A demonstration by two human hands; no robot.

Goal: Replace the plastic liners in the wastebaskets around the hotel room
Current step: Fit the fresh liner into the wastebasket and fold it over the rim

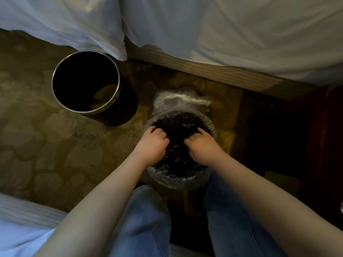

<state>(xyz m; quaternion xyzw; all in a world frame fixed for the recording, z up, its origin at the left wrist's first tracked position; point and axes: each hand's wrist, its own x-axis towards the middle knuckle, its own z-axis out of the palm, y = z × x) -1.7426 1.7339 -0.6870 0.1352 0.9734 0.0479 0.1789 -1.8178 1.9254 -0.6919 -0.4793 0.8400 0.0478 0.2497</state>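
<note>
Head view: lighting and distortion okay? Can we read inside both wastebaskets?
Head view: dim, warm light; unlined wastebasket interior near black; liner in the other shows only by glints; white bedding readable; wide-angle bows the bed base; left hand and right hand fairly sharp, fingertips lost in shadow.

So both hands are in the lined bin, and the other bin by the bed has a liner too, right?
No. The head view shows the other bin by the bed bare, unlined. The left hand and right hand are in the lined bin.
</note>
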